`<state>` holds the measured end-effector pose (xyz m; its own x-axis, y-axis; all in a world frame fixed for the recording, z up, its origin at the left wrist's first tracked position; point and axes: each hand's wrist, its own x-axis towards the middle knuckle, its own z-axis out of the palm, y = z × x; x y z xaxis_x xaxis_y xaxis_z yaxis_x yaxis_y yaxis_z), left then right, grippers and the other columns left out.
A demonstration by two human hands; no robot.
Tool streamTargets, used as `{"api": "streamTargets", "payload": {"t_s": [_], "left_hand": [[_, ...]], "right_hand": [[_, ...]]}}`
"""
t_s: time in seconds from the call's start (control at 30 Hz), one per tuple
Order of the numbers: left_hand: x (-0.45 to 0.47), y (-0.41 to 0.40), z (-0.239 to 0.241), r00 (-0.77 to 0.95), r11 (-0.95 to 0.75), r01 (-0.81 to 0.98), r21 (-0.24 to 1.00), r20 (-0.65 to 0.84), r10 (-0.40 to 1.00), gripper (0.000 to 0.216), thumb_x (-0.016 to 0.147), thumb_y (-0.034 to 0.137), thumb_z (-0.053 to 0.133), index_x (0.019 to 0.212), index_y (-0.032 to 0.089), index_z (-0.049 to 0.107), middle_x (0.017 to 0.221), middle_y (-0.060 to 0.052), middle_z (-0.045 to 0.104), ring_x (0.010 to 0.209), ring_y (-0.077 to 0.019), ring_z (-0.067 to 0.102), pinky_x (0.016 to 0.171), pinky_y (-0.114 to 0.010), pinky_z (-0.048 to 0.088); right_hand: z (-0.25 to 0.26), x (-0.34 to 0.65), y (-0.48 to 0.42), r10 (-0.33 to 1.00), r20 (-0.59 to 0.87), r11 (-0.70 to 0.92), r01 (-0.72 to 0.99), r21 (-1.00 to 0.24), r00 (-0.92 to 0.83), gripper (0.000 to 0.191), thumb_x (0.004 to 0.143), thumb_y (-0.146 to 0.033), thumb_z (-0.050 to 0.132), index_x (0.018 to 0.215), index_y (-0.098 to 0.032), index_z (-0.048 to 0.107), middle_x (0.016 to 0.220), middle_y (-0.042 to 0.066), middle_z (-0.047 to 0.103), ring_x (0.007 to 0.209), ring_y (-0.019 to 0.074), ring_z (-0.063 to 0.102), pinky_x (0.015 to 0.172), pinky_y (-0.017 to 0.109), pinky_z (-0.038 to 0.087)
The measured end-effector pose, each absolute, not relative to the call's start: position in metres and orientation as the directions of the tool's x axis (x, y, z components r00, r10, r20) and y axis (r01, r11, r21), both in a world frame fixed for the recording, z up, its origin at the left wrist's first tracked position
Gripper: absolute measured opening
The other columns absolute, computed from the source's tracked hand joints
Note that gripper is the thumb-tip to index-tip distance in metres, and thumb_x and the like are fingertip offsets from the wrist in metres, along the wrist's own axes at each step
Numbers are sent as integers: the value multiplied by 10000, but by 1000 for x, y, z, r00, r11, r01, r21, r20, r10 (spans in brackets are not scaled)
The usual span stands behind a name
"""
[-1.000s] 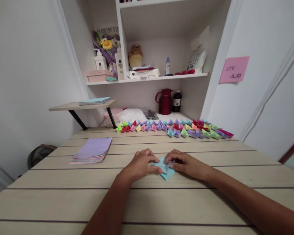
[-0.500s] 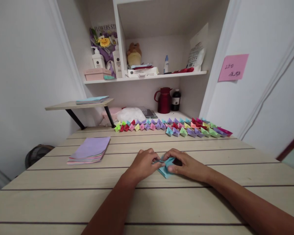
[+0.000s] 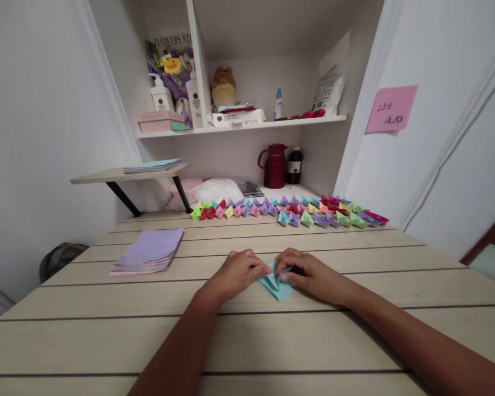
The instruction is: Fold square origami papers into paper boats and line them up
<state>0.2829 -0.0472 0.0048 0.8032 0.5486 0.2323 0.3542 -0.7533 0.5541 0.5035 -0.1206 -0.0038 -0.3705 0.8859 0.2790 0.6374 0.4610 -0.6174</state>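
A light-blue sheet of origami paper point(image 3: 279, 290), partly folded, lies on the table between my hands with one corner toward me. My left hand point(image 3: 240, 273) is closed at its left edge, thumb and fingers pressed together on the paper. With thumb and fingers curled in a pinch, my right hand point(image 3: 307, 275) grips a raised fold on the right side. The fingers cover part of the paper's far side.
Rows of small folded paper boats point(image 3: 319, 220) line the table's far side. Left of my hands lies a stack of coloured paper point(image 3: 150, 250). More sheets point(image 3: 152, 166) rest on a small raised shelf point(image 3: 103, 175). Behind stand a red jug point(image 3: 275, 168) and a dark bottle point(image 3: 294, 166).
My left hand has shifted slightly left along the paper's edge. The blue paper is spread wider, with a fold now standing up under my right fingers. The view has tilted slightly.
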Motion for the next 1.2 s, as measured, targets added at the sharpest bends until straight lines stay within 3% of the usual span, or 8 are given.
{"api": "streamTargets", "payload": {"t_s": [0.2, 0.5, 0.57, 0.73, 0.83, 0.97, 1.1, 1.2], "left_hand": [[286, -48, -2, 767, -742, 403, 535, 245, 593, 397, 752, 590, 650, 925, 238, 714, 806, 5, 630, 770, -148, 582, 767, -256, 399], [318, -69, 1, 700, -756, 610, 240, 284, 655, 362, 797, 547, 615, 837, 188, 599, 785, -26, 681, 736, -207, 604, 781, -342, 381], [317, -68, 2, 700, -751, 610, 252, 273, 660, 324, 828, 515, 589, 823, 191, 593, 763, -26, 673, 742, -210, 602, 772, -334, 381], [305, -64, 9, 731, -749, 555, 362, 218, 647, 294, 856, 493, 555, 803, 208, 606, 667, 24, 616, 687, -164, 568, 735, -287, 381], [295, -64, 13, 778, -749, 479, 458, 174, 604, 291, 777, 488, 665, 886, 220, 639, 714, 39, 612, 712, -147, 562, 740, -266, 380], [284, -65, 17, 814, -770, 444, 458, 154, 561, 356, 741, 484, 711, 999, 244, 661, 832, 16, 635, 822, -166, 579, 810, -274, 376], [282, -66, 22, 835, -791, 429, 437, 143, 531, 285, 940, 411, 442, 950, 235, 666, 921, -14, 675, 900, -176, 589, 837, -284, 377], [285, -65, 23, 824, -783, 448, 432, 141, 549, 322, 966, 344, 366, 874, 218, 648, 920, -15, 682, 876, -172, 589, 803, -272, 391]], "right_hand": [[-7, 502, -116, 913, 273, 407, 634, -658, -303, 255, 940, -319, 453, 852, -189, 654, 950, 68, 624, 885, 202, 579, 841, 330, 439], [-1, 502, -119, 913, 270, 406, 608, -682, -307, 429, 986, -432, 313, 758, -184, 577, 829, 38, 562, 791, 178, 552, 777, 308, 436], [1, 502, -120, 911, 260, 408, 613, -677, -319, 444, 986, -455, 299, 773, -187, 581, 820, 32, 556, 777, 174, 544, 753, 300, 433], [0, 502, -120, 915, 240, 400, 664, -631, -323, 167, 787, -333, 672, 874, -197, 629, 897, 26, 592, 829, 188, 568, 740, 280, 434], [-1, 503, -121, 918, 242, 393, 644, -656, -313, 162, 737, -158, 657, 891, -208, 646, 927, 24, 607, 860, 184, 583, 776, 278, 443], [1, 506, -124, 901, 245, 427, 632, -646, -358, 263, 683, -39, 613, 866, -221, 663, 960, 23, 601, 893, 180, 582, 800, 274, 443], [3, 507, -128, 901, 260, 433, 693, -577, -346, 160, 741, -107, 639, 858, -216, 657, 966, 32, 605, 853, 175, 579, 777, 279, 441], [3, 504, -129, 912, 274, 408, 751, -518, -306, 76, 830, -272, 628, 810, -199, 629, 914, 42, 612, 804, 178, 574, 752, 291, 438]]}}
